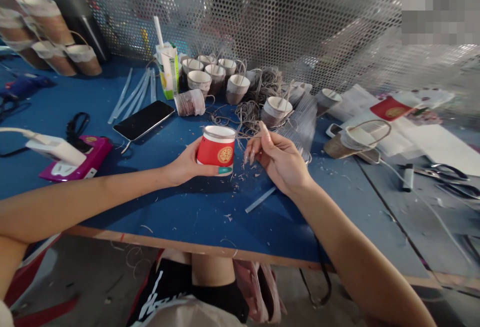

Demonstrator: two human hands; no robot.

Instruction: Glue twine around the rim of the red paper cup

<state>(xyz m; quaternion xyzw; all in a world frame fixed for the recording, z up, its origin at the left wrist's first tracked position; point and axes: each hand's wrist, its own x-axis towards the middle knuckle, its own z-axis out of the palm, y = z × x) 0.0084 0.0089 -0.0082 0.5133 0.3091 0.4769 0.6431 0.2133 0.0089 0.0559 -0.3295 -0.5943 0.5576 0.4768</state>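
Observation:
A small white cup with a red band and a round gold emblem (pixel 216 152) stands upright in my left hand (pixel 185 163). The thumb presses on its front near the base, and the fingers behind it are mostly hidden. Just right of the cup is my right hand (pixel 283 159), palm partly turned up. Its thumb is raised and its fingers are loosely bent, with nothing visible between them. Below this hand a short translucent stick (pixel 260 200) lies on the blue table (pixel 176 207), among small scraps.
Several twine-wrapped cups (pixel 237 88) stand behind, near tangled cord (pixel 251 112) and a bundle of clear sticks (pixel 300 122). A phone (pixel 144 120), a drink carton (pixel 168 69) and a purple power strip (pixel 80 159) are leftward. Scissors (pixel 446 173) lie right. A perforated metal screen (pixel 240 12) backs the table.

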